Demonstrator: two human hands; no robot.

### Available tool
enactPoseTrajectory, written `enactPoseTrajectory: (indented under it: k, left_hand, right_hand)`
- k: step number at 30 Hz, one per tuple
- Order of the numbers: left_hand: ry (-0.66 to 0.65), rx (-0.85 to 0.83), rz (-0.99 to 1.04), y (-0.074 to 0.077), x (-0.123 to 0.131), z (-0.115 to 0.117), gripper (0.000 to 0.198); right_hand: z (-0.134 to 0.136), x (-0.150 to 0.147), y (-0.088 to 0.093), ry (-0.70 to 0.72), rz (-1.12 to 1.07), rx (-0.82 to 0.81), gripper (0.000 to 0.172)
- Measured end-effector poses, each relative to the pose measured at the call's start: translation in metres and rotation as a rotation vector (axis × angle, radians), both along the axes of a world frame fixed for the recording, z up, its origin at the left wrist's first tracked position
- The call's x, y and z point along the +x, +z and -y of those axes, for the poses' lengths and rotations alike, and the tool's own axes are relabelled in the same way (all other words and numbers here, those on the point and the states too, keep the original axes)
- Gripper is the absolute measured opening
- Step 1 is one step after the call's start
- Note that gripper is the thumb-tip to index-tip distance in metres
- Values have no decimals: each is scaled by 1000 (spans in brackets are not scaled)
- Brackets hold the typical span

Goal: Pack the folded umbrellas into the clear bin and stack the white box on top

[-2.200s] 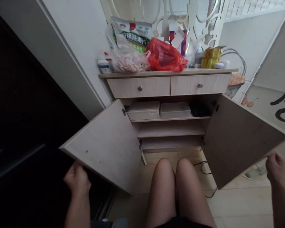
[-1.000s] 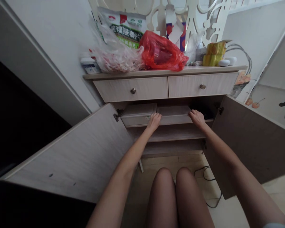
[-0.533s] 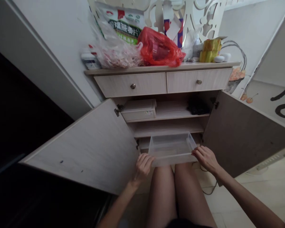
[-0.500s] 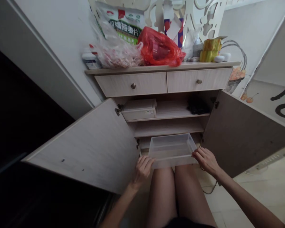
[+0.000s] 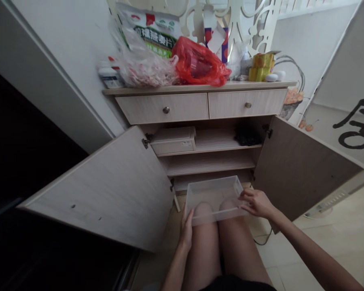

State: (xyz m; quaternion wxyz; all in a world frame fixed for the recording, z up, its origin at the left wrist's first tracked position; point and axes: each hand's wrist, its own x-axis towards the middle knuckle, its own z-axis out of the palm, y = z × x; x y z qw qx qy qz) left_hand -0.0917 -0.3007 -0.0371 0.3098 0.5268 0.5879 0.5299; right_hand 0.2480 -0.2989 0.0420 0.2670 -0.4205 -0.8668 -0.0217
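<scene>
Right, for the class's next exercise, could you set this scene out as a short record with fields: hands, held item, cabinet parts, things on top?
left hand: gripping the bin's near left corner
right hand: fingers at the bin's right side
held item: clear plastic bin, above the knees; contact with them unclear
cabinet doors: left door and right door, both open
drawers: left drawer and right drawer, both closed
upper shelf: pale storage box left, black item right
cabinet top: includes oatmeal bag, red plastic bag
</scene>
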Motion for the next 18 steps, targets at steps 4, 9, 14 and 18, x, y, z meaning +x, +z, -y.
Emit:
enactPoseTrajectory:
  k: [4,9,14,18]
  left_hand:
    - [-78,-74,165,0,0,2,45]
    - [-65,-164,220,4,2,5,49]
    - [45,-247,293,4,8,8,63]
    - [73,-235,305,6,8,7,62]
  right_hand:
    - [-89,20,20,-418,-100,55,34]
    - [-213,32,51,-821,10,-65,39]
    - [-274,19,53,-986,-57,-263,46]
    - [-287,12,45,-1018,-225,-290,48]
